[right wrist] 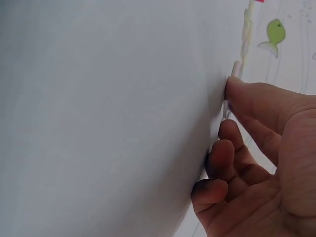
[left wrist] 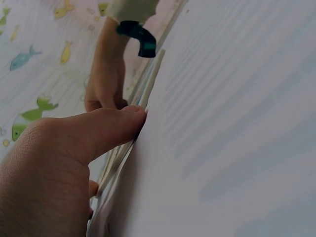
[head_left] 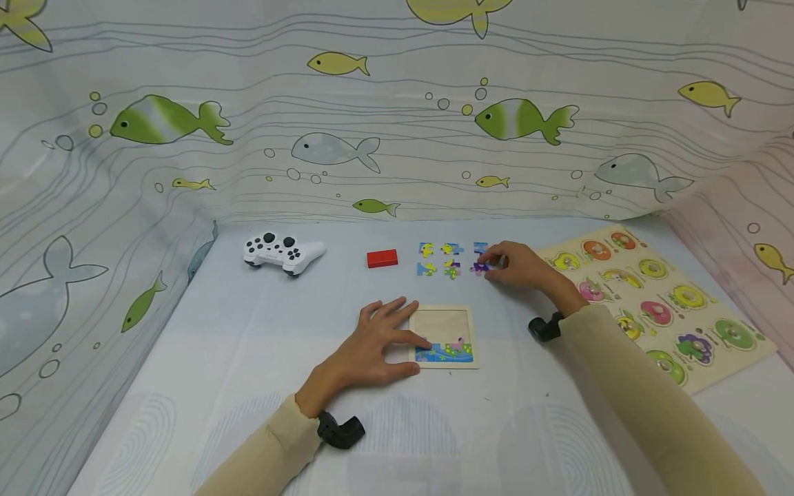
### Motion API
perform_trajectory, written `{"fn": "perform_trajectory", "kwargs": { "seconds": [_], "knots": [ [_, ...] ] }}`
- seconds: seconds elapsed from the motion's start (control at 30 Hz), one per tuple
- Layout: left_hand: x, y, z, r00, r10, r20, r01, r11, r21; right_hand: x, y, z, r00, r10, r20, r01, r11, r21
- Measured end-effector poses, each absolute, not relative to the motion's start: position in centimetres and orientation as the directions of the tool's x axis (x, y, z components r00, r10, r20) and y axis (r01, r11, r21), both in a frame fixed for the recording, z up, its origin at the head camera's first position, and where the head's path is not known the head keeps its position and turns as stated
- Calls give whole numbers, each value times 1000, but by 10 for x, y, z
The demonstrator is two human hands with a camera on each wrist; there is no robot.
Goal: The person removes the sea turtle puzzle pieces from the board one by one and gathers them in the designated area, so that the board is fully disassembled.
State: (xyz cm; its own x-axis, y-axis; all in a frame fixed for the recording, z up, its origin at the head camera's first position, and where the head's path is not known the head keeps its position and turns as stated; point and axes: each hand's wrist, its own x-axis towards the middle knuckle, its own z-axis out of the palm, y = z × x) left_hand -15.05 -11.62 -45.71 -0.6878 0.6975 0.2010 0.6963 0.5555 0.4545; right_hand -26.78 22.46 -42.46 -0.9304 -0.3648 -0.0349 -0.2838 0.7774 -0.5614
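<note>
A wooden puzzle frame (head_left: pixel 474 334) lies on the table, its lower part filled with blue picture pieces (head_left: pixel 443 354) and its upper part bare. My left hand (head_left: pixel 375 348) rests on the frame's left side with spread fingers; in the left wrist view its thumb (left wrist: pixel 116 128) lies along the edge. Behind the frame, several loose jigsaw pieces (head_left: pixel 426 269) sit in two rows. At the right end of these rows, my right hand (head_left: pixel 521 267) pinches a purple jigsaw piece (head_left: pixel 477 269) between thumb and finger. The right wrist view shows that piece (right wrist: pixel 226 109) edge-on, low at the tabletop.
A red block (head_left: pixel 382 258) lies left of the loose pieces, and a white game controller (head_left: pixel 282 253) farther left. On the right, a large wooden fruit board (head_left: pixel 626 303) lies partly behind the right forearm. A fish-printed cloth (head_left: pixel 415 103) rises behind the table.
</note>
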Motion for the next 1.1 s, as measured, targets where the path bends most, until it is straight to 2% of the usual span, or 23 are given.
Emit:
{"fn": "perform_trajectory", "kwargs": {
  "seconds": [1.1],
  "knots": [
    [-150, -116, -458, -687, 699, 198, 700, 563, 440, -268, 226, -426, -945, -324, -34, -238, 759, -605]
  ]
}}
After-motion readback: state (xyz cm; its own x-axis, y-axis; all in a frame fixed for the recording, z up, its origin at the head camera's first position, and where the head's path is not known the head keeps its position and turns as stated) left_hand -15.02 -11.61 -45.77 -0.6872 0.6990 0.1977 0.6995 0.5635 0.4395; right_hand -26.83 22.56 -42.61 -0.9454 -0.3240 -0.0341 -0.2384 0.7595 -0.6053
